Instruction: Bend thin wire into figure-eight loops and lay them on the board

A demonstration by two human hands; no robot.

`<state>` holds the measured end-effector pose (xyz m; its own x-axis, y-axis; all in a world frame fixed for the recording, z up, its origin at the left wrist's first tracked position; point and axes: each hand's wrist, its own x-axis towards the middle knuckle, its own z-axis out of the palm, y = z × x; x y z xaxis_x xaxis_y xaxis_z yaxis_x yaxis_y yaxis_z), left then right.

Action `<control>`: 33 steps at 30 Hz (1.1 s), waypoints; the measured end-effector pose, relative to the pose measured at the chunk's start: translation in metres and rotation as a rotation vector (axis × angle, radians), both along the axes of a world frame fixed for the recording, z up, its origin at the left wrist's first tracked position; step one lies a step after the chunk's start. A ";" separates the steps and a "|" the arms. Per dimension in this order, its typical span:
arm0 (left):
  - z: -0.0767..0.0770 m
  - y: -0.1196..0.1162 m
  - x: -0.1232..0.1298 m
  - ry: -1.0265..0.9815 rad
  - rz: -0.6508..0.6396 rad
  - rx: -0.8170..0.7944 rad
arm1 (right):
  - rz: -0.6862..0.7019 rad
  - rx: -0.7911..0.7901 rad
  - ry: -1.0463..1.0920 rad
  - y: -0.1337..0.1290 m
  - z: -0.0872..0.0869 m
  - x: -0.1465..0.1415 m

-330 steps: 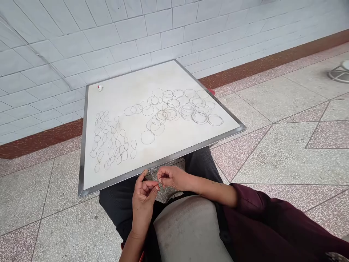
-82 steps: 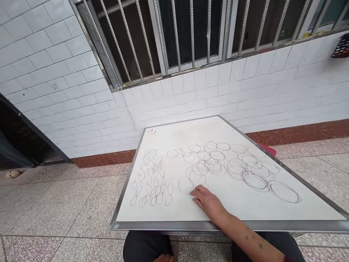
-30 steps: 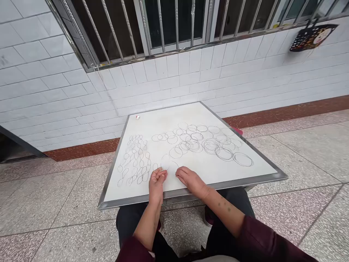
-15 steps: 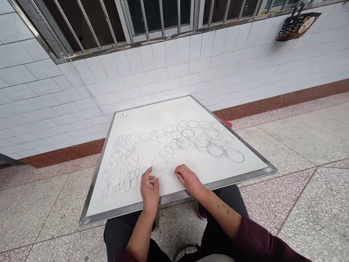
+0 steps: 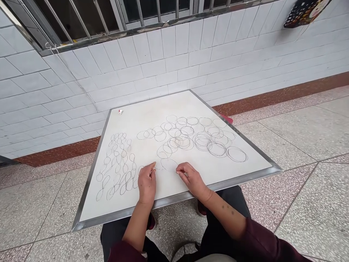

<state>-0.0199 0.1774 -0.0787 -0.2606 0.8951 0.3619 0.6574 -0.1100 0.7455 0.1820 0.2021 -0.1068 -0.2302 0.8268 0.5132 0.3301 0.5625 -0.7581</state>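
Near the front edge of the white board table (image 5: 103, 209), my right hand (image 5: 192, 180) pinches the right side of a thin, dark wire-like ring (image 5: 175, 161). Opposite it, my left hand (image 5: 147, 182) has thumb and forefinger closed at what looks like the ring's left side; the fine line is faint there. Many loose round rings (image 5: 237, 154) lie overlapping beyond and to the right of my hands. To the left lie several rings twisted into figure-eight shapes (image 5: 102, 189), some close beside my left hand.
A metal rim (image 5: 245, 178) borders the table. Its far side stands by a white tiled wall (image 5: 152, 69) with a barred window. A small white-and-red object (image 5: 120, 112) sits at the far left corner. A patterned bag (image 5: 302, 14) hangs at upper right.
My left thumb and forefinger have closed from a spread pose, at the ring's left side. My right hand keeps its pinch, moving slightly. The view has tilted down a little.
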 end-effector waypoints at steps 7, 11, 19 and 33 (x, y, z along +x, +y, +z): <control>0.003 0.010 0.007 0.070 -0.073 -0.013 | -0.007 -0.069 0.063 0.000 0.004 0.001; 0.004 0.015 0.010 0.037 -0.100 -0.030 | -0.019 -0.115 0.113 0.002 0.005 0.003; 0.009 0.005 0.022 -0.091 -0.029 -0.056 | 0.037 -0.154 0.076 0.001 0.007 0.006; 0.027 -0.015 0.034 -0.475 0.031 -0.081 | 0.081 0.019 -0.140 -0.002 0.015 0.034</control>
<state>0.0139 0.1624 -0.0513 -0.4075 0.9046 0.1255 0.2443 -0.0245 0.9694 0.2156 0.2006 -0.0917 -0.3658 0.7930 0.4872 0.3846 0.6055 -0.6967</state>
